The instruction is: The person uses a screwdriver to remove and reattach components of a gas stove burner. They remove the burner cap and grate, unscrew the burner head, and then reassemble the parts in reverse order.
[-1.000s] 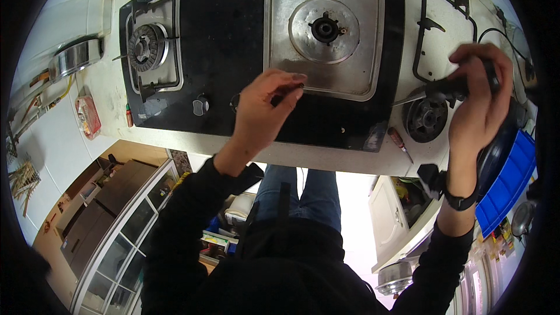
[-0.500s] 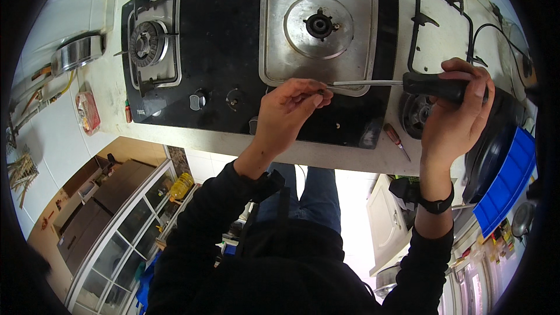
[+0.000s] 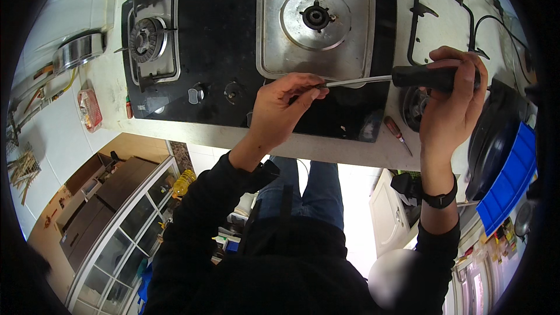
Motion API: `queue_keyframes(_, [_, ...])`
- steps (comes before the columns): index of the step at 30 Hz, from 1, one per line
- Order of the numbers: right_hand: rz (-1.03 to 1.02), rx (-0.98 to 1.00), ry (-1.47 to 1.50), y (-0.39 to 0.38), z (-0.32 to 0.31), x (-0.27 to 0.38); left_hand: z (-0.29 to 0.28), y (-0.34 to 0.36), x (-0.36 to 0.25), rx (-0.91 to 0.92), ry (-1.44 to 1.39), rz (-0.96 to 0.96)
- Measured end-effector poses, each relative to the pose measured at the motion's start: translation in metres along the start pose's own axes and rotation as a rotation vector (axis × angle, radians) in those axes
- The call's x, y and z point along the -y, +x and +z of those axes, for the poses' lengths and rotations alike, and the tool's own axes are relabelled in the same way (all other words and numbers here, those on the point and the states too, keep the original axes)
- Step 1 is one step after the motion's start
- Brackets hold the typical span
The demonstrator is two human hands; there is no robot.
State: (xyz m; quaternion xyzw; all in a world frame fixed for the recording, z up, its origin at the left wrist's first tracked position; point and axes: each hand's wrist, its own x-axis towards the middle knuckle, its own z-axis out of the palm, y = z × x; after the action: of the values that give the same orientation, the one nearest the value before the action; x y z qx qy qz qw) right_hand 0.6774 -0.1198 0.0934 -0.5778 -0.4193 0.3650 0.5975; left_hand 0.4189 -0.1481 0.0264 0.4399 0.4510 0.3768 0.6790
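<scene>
My right hand [image 3: 448, 114] is wrapped round the thick black handle of a screwdriver [image 3: 413, 76], whose pale shaft points left. At the tip, my left hand [image 3: 274, 111] pinches something small and dark between thumb and fingers, too small to make out. Both hands are held above the front part of a black glass gas stove [image 3: 221, 29]. Just beyond the shaft lies the square steel tray [image 3: 274, 61], with a bare burner base [image 3: 315, 17] at its centre.
A pan support [image 3: 415, 23] and a dark burner part [image 3: 412, 111] lie on the counter at right, near a small screwdriver [image 3: 396, 134]. The left burner [image 3: 147, 39] keeps its support. One knob [image 3: 196, 94] stands beside a bare knob seat [image 3: 234, 93]. A blue tray [image 3: 508, 178] sits far right.
The screwdriver has shifted slightly left and tilted, its handle end now a little higher in view. My left hand stays pinched at its tip. The whole view has shifted slightly.
</scene>
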Motion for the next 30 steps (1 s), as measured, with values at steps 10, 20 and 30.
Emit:
queue_keyframes(10, [0.085,-0.013,0.034,0.0,-0.001,-0.006,0.004,0.007,0.003,-0.116,0.226,0.19])
queue_keyframes(20, [0.039,0.071,0.009,0.009,-0.001,-0.002,-0.007,0.033,-0.007,-0.143,0.627,0.411])
queue_keyframes(30, [-0.374,0.304,-0.208,0.045,0.019,-0.001,-0.008,0.067,0.003,-0.139,0.672,0.366])
